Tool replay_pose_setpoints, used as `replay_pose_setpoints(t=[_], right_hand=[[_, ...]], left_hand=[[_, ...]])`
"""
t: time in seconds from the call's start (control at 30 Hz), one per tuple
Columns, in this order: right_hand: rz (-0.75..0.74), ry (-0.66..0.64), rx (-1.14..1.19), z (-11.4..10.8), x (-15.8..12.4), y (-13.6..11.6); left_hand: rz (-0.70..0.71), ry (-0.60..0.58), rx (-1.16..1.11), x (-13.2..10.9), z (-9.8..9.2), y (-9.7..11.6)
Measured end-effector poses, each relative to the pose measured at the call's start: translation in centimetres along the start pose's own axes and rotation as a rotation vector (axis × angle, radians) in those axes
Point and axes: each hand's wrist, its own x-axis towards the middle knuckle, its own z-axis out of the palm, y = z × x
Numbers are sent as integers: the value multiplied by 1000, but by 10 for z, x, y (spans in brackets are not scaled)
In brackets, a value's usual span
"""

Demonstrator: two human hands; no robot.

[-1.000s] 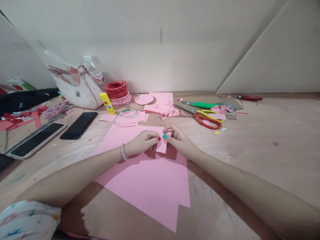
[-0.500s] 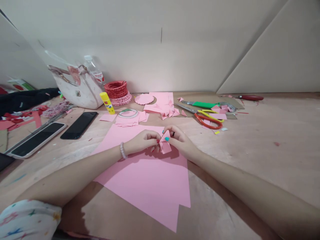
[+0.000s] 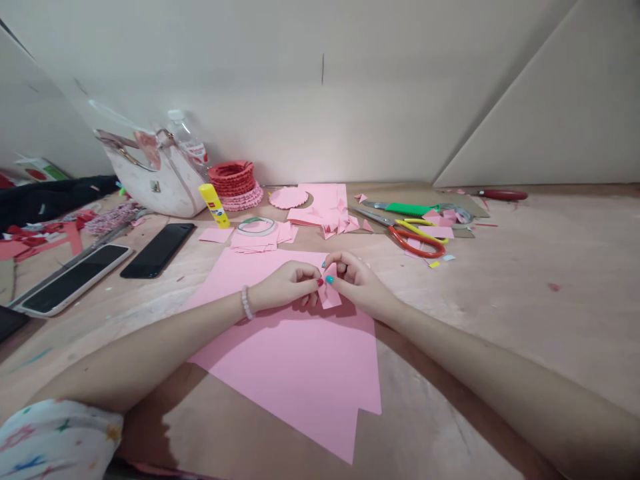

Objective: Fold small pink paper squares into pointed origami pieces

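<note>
Both hands pinch one small folded piece of pink paper (image 3: pixel 330 297) above a large pink sheet (image 3: pixel 300 373). My left hand (image 3: pixel 287 283), with a beaded bracelet at the wrist, is closed on the piece's left edge. On its right side, the thumb and forefinger of my right hand (image 3: pixel 357 283) press the paper near its fold. Fingers cover part of the piece. Just beyond my hands lie a stack of pink paper squares (image 3: pixel 255 241), a roll of tape (image 3: pixel 256 227) and several small folded pink pieces (image 3: pixel 340 223).
To the left are a glue stick (image 3: pixel 214 205), two phones (image 3: pixel 159 250) (image 3: pixel 77 280), a white handbag (image 3: pixel 155 177) and a bottle (image 3: pixel 187 137). Red rings (image 3: pixel 231 179) are stacked at the back. Orange-handled scissors (image 3: pixel 415 243) and a green-handled cutter (image 3: pixel 413 210) lie right, before a wall (image 3: pixel 380 120).
My thumbs have come closer together over the folded pink paper. The piece has turned slightly and its upper flap looks pressed flatter. The other things have stayed in place.
</note>
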Motion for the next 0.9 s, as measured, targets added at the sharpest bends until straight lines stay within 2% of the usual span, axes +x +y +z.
replay_pose_setpoints(t=[0.2,0.43,0.57,0.7,0.8,0.9], right_hand=[[-6,-34,-46,0,-1,2],[4,-46,-51,1,-1,2],[11,6,-89,0,-2,0],[9,119,-142,-4,0,3],[-85,163,-180,-4,2,6],[-199,109,-312,-3,3,3]], left_hand=[[7,32,147,-2,3,0],[18,45,157,0,4,0],[-5,46,129,0,5,3],[-21,67,85,0,6,5],[-45,150,-15,3,5,5],[-42,270,-98,6,2,4]])
